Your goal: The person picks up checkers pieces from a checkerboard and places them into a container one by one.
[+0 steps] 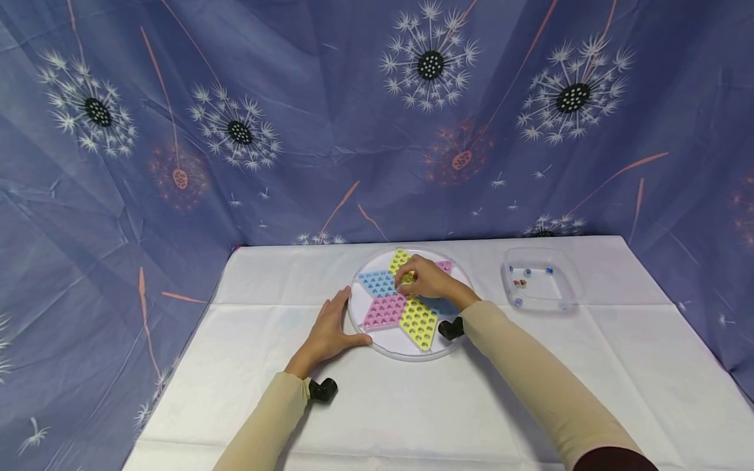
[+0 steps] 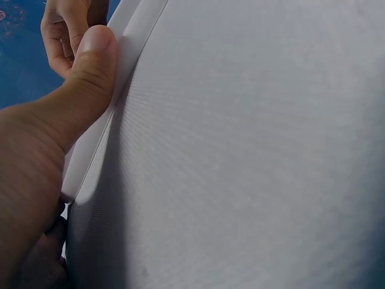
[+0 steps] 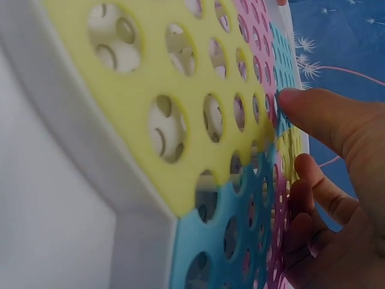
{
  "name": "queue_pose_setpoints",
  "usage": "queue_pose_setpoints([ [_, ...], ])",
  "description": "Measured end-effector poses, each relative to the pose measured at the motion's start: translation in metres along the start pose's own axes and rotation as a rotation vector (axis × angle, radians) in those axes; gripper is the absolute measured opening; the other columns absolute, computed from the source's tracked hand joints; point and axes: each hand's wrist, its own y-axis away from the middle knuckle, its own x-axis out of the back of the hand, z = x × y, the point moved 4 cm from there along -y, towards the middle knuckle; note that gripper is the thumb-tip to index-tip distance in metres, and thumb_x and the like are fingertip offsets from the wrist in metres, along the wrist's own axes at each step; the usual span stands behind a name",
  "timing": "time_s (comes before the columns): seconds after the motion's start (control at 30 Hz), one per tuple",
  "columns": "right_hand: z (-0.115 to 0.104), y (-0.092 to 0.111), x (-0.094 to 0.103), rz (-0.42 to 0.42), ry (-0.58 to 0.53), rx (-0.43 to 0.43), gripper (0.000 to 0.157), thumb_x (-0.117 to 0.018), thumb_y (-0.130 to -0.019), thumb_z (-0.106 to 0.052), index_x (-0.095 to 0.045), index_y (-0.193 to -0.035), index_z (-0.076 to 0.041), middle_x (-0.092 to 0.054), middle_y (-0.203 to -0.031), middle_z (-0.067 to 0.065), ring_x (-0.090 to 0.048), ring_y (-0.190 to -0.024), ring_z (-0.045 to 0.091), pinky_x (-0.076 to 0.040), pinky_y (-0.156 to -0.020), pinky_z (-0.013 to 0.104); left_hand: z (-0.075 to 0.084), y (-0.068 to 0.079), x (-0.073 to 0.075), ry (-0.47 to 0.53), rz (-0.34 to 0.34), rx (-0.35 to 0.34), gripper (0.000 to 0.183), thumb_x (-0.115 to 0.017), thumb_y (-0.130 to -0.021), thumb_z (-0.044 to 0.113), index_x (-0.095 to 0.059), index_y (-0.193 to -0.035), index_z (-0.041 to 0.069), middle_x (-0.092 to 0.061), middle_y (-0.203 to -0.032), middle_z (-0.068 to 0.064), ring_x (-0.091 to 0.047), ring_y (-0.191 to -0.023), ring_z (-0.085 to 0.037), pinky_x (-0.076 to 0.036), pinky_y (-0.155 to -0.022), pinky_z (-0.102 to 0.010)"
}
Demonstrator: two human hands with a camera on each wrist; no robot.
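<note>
A round white Chinese checkers board [image 1: 390, 340] with a star of yellow, pink and blue holed points lies on the table. My left hand [image 1: 326, 333] rests against its left rim, fingers along the edge and thumb at the front. The left wrist view shows the thumb [image 2: 90, 72] against the rim's side. Over the board's middle, my right hand [image 1: 432, 278] reaches down with bent fingers. In the right wrist view its thumb and index finger [image 3: 328, 186] stand apart at the holed surface. I see no piece between them; the other fingertips are partly hidden.
Right of the board stands a clear plastic box [image 1: 544, 304] with several small blue pieces and a few reddish ones inside. A white cloth [image 1: 412, 418] covers the table. Behind it hangs a blue curtain [image 1: 330, 118] with dandelion prints.
</note>
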Motion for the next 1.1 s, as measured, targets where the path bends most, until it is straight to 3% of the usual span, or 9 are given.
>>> queue_pose_setpoints([
  [0.63,0.001,-0.001,-0.001,0.008,0.012,-0.011,0.005,-0.079,-0.092,-0.016,-0.079,-0.097,-0.016,-0.062,-0.113,0.006,-0.054,-0.100,0.022,-0.051,-0.087,0.037,-0.001,0.000,0.000,-0.001,-0.009,0.009,0.128,-0.093,-0.070,0.049,-0.019,-0.164,0.005,-0.024,-0.168,-0.014,-0.018,-0.156,-0.030,-0.008,-0.129,-0.045],
  [0.77,-0.001,-0.001,-0.001,0.009,0.019,-0.010,0.005,-0.079,-0.092,-0.015,-0.079,-0.096,-0.015,-0.062,-0.112,0.007,-0.055,-0.100,0.024,-0.052,-0.087,0.038,0.000,0.001,0.000,0.010,0.004,0.004,0.127,-0.094,-0.069,0.048,-0.021,-0.163,0.004,-0.026,-0.168,-0.017,-0.019,-0.156,-0.034,-0.010,-0.129,-0.049],
  [1.1,-0.013,-0.003,0.004,-0.055,0.073,0.017,0.005,-0.078,-0.091,-0.010,-0.078,-0.096,-0.010,-0.061,-0.110,0.013,-0.055,-0.100,0.030,-0.050,-0.084,0.039,0.004,0.003,0.001,0.029,0.010,0.000,0.125,-0.095,-0.069,0.045,-0.024,-0.162,0.003,-0.028,-0.166,-0.018,-0.020,-0.155,-0.035,-0.010,-0.129,-0.049],
])
